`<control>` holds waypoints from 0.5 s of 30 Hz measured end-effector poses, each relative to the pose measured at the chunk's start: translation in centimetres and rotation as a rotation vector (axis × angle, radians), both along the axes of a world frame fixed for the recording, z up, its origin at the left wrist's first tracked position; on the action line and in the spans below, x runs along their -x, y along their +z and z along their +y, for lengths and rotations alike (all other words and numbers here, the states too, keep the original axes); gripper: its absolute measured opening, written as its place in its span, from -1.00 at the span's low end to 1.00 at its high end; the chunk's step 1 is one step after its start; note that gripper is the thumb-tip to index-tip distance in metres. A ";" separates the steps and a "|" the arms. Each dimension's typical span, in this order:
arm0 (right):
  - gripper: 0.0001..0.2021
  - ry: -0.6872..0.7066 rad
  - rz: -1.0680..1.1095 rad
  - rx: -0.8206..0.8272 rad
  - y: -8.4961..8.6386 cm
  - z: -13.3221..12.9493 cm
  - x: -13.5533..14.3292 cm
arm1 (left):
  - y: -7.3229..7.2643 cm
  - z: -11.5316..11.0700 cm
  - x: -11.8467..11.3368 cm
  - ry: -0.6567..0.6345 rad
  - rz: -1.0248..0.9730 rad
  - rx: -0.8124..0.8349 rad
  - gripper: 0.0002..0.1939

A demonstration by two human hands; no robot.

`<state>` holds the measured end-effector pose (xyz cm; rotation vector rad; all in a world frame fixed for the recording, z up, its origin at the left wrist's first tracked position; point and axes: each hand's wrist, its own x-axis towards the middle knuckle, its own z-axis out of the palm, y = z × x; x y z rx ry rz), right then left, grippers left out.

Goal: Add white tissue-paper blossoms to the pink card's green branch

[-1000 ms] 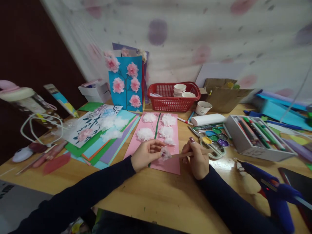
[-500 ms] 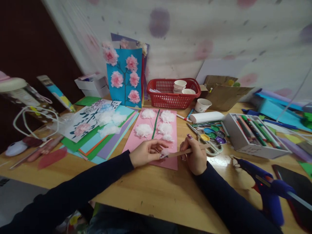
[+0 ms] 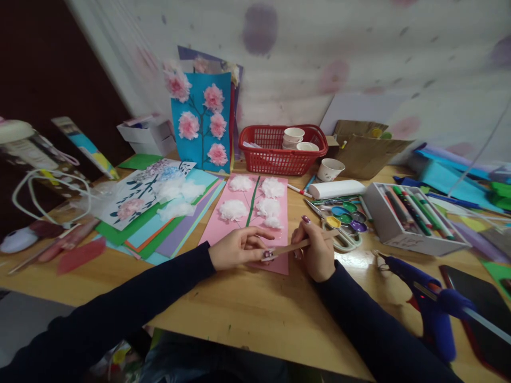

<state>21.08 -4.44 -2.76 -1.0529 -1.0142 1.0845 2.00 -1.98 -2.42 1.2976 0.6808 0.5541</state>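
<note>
A pink sheet (image 3: 211, 226) lies on the table in front of me, bearing a green stem (image 3: 253, 202) and several white cotton puffs (image 3: 233, 210). Over its lower part, my left hand (image 3: 241, 248) has thumb and fingers together at the tip of a flat wooden stick (image 3: 291, 247). Whether anything else is between those fingers is hidden. My right hand (image 3: 318, 250) grips the same stick from the right, its other end poking out past the fingers toward the scissors (image 3: 346, 240).
Coloured papers (image 3: 165, 234) with loose cotton lie left. Behind stand a blue flower picture (image 3: 203, 122) and a red basket (image 3: 275, 159) with paper cups. Rightward are a paint palette (image 3: 344, 215), a marker box (image 3: 415, 242), a blue glue gun (image 3: 431, 303) and a dark phone (image 3: 479, 308).
The view has shifted slightly. The small white tuft seen at the stick's tip by my left fingers no longer shows. Both hands stay on the stick.
</note>
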 end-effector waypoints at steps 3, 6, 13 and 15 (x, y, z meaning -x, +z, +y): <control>-0.51 -0.005 -0.005 0.012 0.1 0.2 -0.1 | 0.0 -0.1 -0.1 0.028 0.050 0.004 -0.49; -0.55 -0.032 0.037 0.023 0.2 0.6 -0.3 | 0.1 -0.2 -0.2 0.040 0.075 0.011 -0.48; -0.60 -0.134 0.063 0.084 0.2 0.8 -0.5 | 0.6 -0.3 -0.2 0.050 0.048 -0.005 -0.50; -0.60 -0.144 0.080 0.082 0.3 0.8 -0.6 | 0.5 -0.3 -0.1 0.050 0.031 -0.024 -0.52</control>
